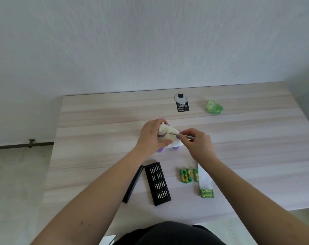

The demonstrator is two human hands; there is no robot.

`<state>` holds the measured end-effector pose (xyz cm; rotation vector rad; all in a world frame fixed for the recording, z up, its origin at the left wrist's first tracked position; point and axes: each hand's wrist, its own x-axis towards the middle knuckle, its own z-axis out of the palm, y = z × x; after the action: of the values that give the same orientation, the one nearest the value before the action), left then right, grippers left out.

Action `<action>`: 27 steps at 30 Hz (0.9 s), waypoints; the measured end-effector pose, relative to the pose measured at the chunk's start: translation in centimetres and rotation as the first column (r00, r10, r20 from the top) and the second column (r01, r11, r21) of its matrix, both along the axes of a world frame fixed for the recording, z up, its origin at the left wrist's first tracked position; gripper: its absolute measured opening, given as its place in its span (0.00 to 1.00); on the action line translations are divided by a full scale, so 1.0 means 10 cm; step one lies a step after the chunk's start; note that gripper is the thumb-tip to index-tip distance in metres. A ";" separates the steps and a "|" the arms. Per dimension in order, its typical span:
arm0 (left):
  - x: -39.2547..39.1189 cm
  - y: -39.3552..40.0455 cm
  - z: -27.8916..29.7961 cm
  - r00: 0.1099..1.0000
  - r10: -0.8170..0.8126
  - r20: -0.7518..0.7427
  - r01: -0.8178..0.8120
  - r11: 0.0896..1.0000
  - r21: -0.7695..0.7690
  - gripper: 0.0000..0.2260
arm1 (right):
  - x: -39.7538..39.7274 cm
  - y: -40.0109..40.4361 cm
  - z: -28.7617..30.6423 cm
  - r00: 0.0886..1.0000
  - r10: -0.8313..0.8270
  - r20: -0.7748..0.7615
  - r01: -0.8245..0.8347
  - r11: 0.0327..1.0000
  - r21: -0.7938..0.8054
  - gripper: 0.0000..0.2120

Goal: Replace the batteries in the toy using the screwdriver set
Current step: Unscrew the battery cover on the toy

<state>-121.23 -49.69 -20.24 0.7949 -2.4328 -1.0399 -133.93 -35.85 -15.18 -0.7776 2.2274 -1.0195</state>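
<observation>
1. The left hand grips the cream-and-purple plastic toy mid-table.
2. The right hand pinches a slim grey metal screwdriver, tip on the toy.
3. The black bit tray and green batteries lie nearer the pale wooden table's front edge.

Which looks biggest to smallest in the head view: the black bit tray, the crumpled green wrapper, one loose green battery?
1. Black rectangular screwdriver bit tray, clearly the largest.
2. Crumpled green plastic wrapper; it lies farther away, so it may look smaller than it is.
3. Loose green-and-gold battery.
</observation>
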 end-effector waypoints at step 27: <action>0.01 0.01 -0.02 1.000 0.019 -0.001 -0.019 1.000 -0.001 0.27 | -0.08 -0.51 0.51 0.746 0.570 -0.343 -0.362 0.780 0.510 0.11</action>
<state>-121.18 -49.62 -20.46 0.8149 -2.4201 -1.0320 -134.74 -40.96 -10.10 -1.4245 2.3163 -0.0760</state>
